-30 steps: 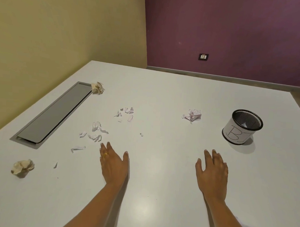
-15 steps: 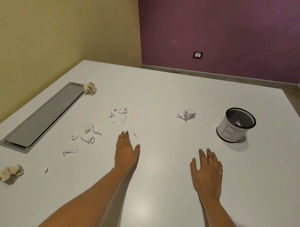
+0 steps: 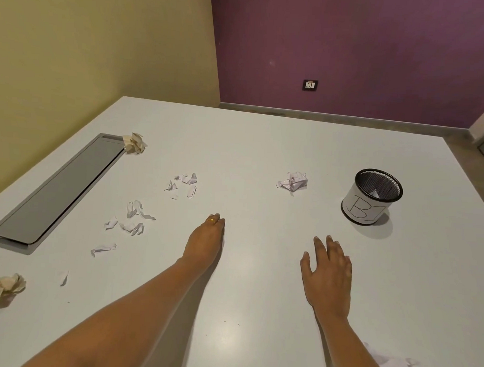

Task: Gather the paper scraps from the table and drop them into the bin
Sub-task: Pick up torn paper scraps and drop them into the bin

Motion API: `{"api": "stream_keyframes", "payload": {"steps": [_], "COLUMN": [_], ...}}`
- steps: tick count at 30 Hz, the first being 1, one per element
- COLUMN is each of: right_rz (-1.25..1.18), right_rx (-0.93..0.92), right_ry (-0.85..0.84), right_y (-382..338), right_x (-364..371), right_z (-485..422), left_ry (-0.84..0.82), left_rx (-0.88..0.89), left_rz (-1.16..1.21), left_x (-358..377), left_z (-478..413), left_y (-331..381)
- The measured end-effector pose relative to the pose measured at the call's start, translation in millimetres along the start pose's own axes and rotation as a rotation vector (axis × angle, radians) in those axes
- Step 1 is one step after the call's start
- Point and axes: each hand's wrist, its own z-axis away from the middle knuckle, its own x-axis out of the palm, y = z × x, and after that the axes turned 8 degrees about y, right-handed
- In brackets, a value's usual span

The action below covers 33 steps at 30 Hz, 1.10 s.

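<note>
The white surface (image 3: 250, 145) carries a mesh bin (image 3: 372, 196) already holding some paper; most scraps remain left of the bin: a white ball (image 3: 292, 180), torn scraps (image 3: 135, 218) and beige balls (image 3: 134, 143). Left hand (image 3: 206, 242) reaches forward, fingers together, its grip hidden; right hand (image 3: 328, 271) rests flat, fingers spread, empty.

Far right: a black mesh bin with a white paper label (image 3: 371, 197) stood on the white counter (image 3: 264, 145), a scrap inside it.
Centre back: a crumpled white paper ball (image 3: 292, 180) lay left of the bin.
Left edge: a long grey recessed cable hatch (image 3: 56, 193) ran front to back; a crumpled beige paper ball (image 3: 134, 144) touched its far corner.
Left middle: small torn white paper scraps (image 3: 135, 215) lay scattered between hatch and left hand (image 3: 206, 242).
Near left: a second beige paper ball (image 3: 4, 287).
Near right: right hand (image 3: 328, 274), crumpled white paper (image 3: 393, 365) behind its forearm.
</note>
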Motion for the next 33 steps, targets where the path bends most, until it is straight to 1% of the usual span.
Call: {"api": "stream_keyframes", "payload": {"steps": [7, 10, 12, 18, 27, 30, 31, 33], "right_rz": [0.013, 0.012, 0.008, -0.011, 0.010, 0.003, 0.001, -0.001], "right_rx": [-0.005, -0.006, -0.006, -0.005, -0.013, -0.014, -0.012, -0.009], "right_ry": [-0.006, -0.003, -0.007, 0.015, 0.026, 0.018, 0.016, 0.018], "right_y": [1, 2, 2, 1, 3, 3, 2, 2], "right_x": [3, 3, 3, 4, 6, 5, 5, 5], "right_z": [0, -1, 0, 0, 0, 0, 0, 0], "left_ry": [-0.026, -0.072, -0.075, -0.060, -0.014, -0.024, -0.017, 0.019], "left_rx": [0.088, 0.137, 0.156, 0.164, 0.187, 0.166, 0.184, 0.277], "left_rz": [-0.126, -0.235, -0.284, -0.327, -0.154, 0.003, 0.055, 0.085], "left_x": [-10, -14, -14, -14, -16, -15, -15, -18], "left_z": [2, 0, -2, -11, -13, -14, -15, -18], "left_y": [1, 2, 1, 1, 16, 40, 50, 79]}}
